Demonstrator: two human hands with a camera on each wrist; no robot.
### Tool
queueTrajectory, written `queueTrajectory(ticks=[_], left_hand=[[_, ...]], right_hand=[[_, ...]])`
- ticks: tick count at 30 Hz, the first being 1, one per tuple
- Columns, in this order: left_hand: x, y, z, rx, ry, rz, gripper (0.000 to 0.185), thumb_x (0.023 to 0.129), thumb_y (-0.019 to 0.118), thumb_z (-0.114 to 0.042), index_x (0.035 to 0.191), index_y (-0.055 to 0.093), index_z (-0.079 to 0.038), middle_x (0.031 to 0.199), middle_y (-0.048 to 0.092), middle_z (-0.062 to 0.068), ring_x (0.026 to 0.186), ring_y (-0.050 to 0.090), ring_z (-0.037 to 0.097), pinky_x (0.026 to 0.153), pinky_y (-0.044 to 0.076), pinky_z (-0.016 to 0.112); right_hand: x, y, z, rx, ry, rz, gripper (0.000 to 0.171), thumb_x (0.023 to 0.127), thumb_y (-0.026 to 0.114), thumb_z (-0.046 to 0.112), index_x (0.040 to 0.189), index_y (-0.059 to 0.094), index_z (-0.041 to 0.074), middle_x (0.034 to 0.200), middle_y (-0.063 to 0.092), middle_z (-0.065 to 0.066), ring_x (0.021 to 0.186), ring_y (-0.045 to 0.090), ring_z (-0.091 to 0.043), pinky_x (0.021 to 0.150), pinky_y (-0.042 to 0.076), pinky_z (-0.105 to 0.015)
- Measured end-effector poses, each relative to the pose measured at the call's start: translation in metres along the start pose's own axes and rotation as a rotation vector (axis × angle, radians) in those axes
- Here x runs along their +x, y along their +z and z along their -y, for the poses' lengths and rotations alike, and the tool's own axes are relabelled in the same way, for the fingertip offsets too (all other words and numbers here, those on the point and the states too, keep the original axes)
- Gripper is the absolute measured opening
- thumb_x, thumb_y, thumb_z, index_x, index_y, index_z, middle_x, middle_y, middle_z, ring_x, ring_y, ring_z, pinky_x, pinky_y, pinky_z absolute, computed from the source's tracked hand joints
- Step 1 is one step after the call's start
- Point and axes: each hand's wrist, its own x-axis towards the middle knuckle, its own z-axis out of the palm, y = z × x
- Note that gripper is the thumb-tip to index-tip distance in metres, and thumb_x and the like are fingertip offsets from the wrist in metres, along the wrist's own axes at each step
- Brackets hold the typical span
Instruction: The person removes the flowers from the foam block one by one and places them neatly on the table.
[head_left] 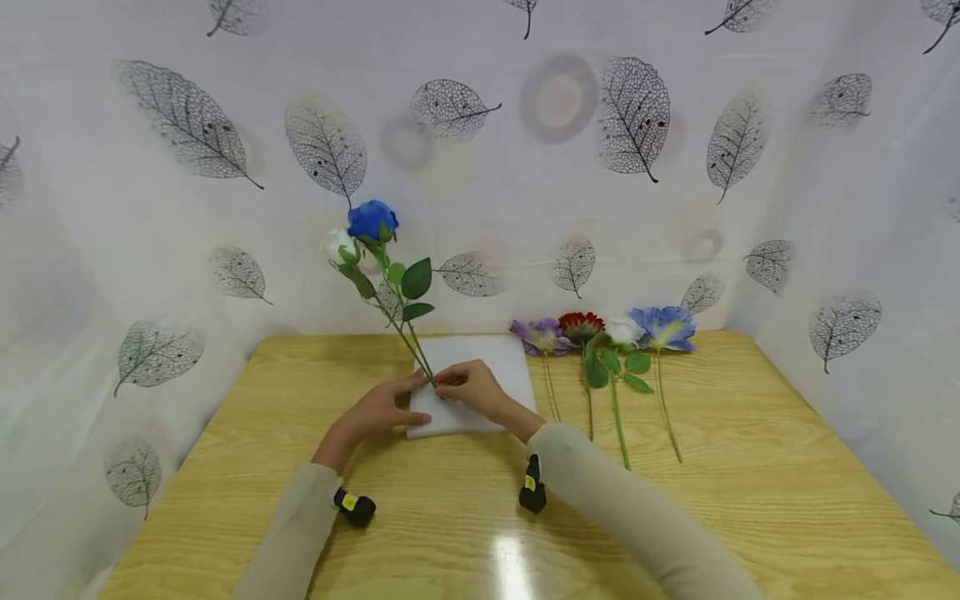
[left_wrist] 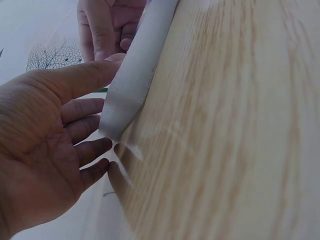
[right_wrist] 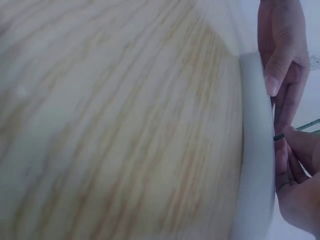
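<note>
A blue artificial rose [head_left: 372, 220] and a white artificial rose [head_left: 342, 247] lean up to the left on thin green stems. My right hand [head_left: 476, 388] pinches the lower stems between thumb and fingertips, where they meet a white foam sheet or block [head_left: 510, 358] lying on the table. The stem tips are hidden by the fingers. At the foam's left edge rests my left hand [head_left: 378, 408], fingers fairly straight and thumb spread apart. In the left wrist view its thumb and fingertips touch the foam's edge [left_wrist: 135, 75]. A green stem [right_wrist: 279, 137] shows at the right hand's fingertips in the right wrist view.
Right of the foam lie a purple flower [head_left: 542, 336], a red flower [head_left: 581, 327], a white rose [head_left: 622, 331] and a blue flower [head_left: 664, 328], stems toward me. A leaf-patterned curtain [head_left: 480, 192] surrounds the wooden table [head_left: 420, 517].
</note>
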Motion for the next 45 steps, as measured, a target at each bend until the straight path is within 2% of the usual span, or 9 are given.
queueTrajectory(ticks=[4,10,19,27,31,45], left_hand=[[0.0001,-0.0002,-0.0007,0.004,0.005,0.002,0.083,0.092,0.078,-0.033,0.157,0.036,-0.004,0.167,0.025,0.014,0.155,0.024,0.037,0.123,0.027,0.056],[0.0012,-0.0001,-0.0004,0.025,0.005,0.0,0.082,0.093,0.077,-0.032,0.157,0.036,-0.003,0.166,0.025,0.016,0.155,0.024,0.039,0.123,0.026,0.058],[0.0033,0.0,0.0004,0.03,0.011,0.004,0.082,0.092,0.078,-0.032,0.156,0.037,-0.004,0.166,0.026,0.015,0.155,0.024,0.038,0.124,0.025,0.057],[0.0029,0.0,-0.0003,0.023,0.011,0.005,0.083,0.091,0.079,-0.032,0.157,0.036,-0.005,0.167,0.025,0.012,0.155,0.023,0.037,0.124,0.025,0.056],[0.003,0.0003,0.0003,0.023,0.013,0.008,0.084,0.09,0.079,-0.032,0.157,0.036,-0.005,0.167,0.024,0.012,0.155,0.023,0.036,0.124,0.025,0.056],[0.0009,0.0001,0.0002,0.019,0.01,0.004,0.084,0.09,0.08,-0.032,0.157,0.037,-0.005,0.167,0.024,0.013,0.155,0.023,0.037,0.123,0.027,0.057]], right_hand=[[0.0019,0.0007,-0.0019,-0.025,-0.014,-0.01,0.021,0.09,0.076,0.005,0.109,0.077,-0.004,0.102,0.078,-0.019,0.089,0.074,-0.018,0.074,0.053,-0.015],[0.004,0.0002,-0.0047,-0.053,0.014,-0.002,0.02,0.089,0.078,0.007,0.108,0.078,0.0,0.1,0.079,-0.015,0.081,0.068,-0.007,0.074,0.052,-0.015],[0.0055,0.0009,-0.008,-0.044,0.017,-0.006,0.016,0.089,0.078,0.008,0.104,0.08,0.001,0.102,0.079,-0.014,0.082,0.067,-0.005,0.074,0.053,-0.015],[0.0041,0.0013,-0.0063,-0.027,-0.011,0.002,0.017,0.09,0.077,0.007,0.104,0.078,-0.003,0.103,0.079,-0.016,0.089,0.072,-0.013,0.079,0.055,-0.018],[0.0035,0.001,-0.0064,-0.012,0.007,0.008,0.018,0.091,0.076,0.007,0.106,0.078,-0.002,0.104,0.079,-0.016,0.092,0.072,-0.013,0.08,0.055,-0.018],[0.002,0.0019,-0.0048,0.06,0.038,-0.001,0.02,0.091,0.077,0.01,0.108,0.079,-0.001,0.108,0.078,-0.018,0.095,0.074,-0.02,0.073,0.055,-0.019]])
